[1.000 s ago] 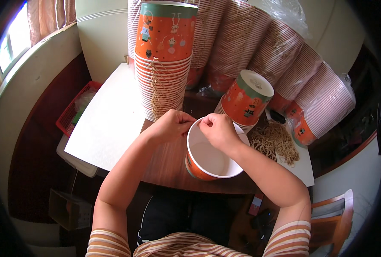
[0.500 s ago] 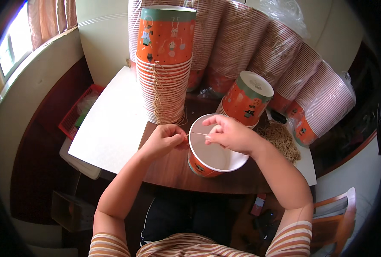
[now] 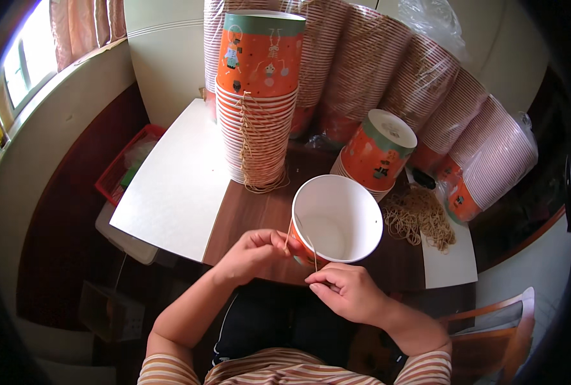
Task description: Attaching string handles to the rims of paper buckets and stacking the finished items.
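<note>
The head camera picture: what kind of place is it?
Maybe a room at home, or a small workshop. A tall stack of orange buckets stands on a table, plastic-wrapped stacks stand behind it, and a curtain hangs by a window.

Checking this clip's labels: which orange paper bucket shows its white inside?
The lone round orange paper bucket, white inside, beside the left hand. Its mouth faces the camera; the others are nested in stacks, insides hidden.

2 hands [image 3: 250, 258] [image 3: 351, 292], 1 open tub [image 3: 343, 215], 1 basket [image 3: 110, 185]
</note>
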A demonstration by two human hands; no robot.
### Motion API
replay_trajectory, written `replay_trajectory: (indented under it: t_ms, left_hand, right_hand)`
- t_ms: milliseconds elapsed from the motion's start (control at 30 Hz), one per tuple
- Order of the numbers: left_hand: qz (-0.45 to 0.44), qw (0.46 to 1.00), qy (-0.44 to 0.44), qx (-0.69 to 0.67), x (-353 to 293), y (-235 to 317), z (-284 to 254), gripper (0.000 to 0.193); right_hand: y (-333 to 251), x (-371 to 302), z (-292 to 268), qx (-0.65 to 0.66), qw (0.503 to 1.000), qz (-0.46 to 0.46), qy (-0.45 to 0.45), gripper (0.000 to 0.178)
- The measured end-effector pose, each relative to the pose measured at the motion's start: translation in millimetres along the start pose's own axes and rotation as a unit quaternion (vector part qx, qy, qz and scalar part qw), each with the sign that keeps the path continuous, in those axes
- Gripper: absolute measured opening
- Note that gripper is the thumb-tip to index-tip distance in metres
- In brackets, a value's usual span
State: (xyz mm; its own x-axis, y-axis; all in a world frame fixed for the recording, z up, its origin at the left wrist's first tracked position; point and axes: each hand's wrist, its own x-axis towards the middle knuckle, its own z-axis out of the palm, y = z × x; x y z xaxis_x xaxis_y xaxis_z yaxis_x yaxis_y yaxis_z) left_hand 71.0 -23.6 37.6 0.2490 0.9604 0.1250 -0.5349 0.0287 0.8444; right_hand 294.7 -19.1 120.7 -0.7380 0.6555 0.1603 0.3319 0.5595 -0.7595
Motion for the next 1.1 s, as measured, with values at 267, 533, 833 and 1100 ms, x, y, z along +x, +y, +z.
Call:
replay_trajectory:
  t_ms: [267, 533, 833, 1100]
  left_hand:
    - [0.001, 0.996, 0.001, -0.084, -22.4, -25.9, 28.9, 0.008]
    - [0.126, 0.936, 0.097, 0.313, -45.2, -8.7, 54.0, 0.007]
    - [0.127, 0.887, 0.104, 0.432, -53.6, -1.0, 56.8, 0.020]
    - [0.287, 0.732, 0.075, 0.614, -25.7, -0.7, 48.4, 0.038]
  right_hand:
    - [29.3, -9.2, 49.0, 0.059, 0.998, 0.022, 0.008, 0.010]
    - [9.2, -3.2, 50.2, 0.196, 0.963, 0.050, 0.181, 0.014]
    - [20.3, -6.6, 63.1, 0.155, 0.967, 0.016, 0.203, 0.009]
    - [17.9, -11.6, 57.2, 0.224, 0.960, 0.056, 0.155, 0.008]
